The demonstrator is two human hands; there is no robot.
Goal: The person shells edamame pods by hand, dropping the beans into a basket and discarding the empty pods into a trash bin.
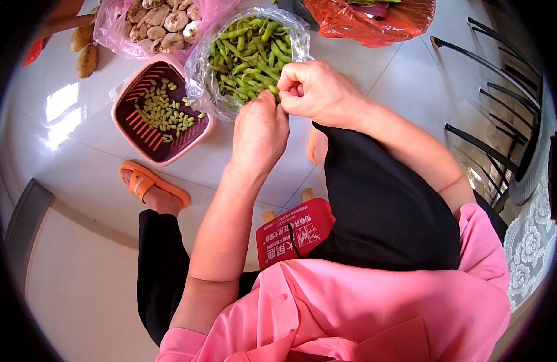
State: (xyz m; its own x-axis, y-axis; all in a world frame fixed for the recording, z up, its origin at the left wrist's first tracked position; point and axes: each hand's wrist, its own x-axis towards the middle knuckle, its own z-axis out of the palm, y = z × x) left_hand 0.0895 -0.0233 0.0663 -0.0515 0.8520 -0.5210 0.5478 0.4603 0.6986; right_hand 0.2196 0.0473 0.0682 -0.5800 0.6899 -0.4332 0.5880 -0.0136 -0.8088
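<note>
Both hands meet at the near edge of a clear plastic bag (197, 69) full of green soybean pods (245, 51). Between my fingertips is a green soybean pod (273, 90), mostly hidden by the fingers. My left hand (260, 130) pinches it from the left, thumb on top. My right hand (317, 90) grips from the right with fingers curled in. Left of the bag, a pink basket (164, 158) with a dark slotted inside holds shelled green soybeans (164, 108).
A pink bag (112, 30) of garlic (176, 21) and some potatoes (86, 60) lie at the upper left. A red bag (375, 30) with greens is at the top. A black metal rack (501, 102) stands right. An orange slipper (155, 184) and a red tag (296, 232) are near me.
</note>
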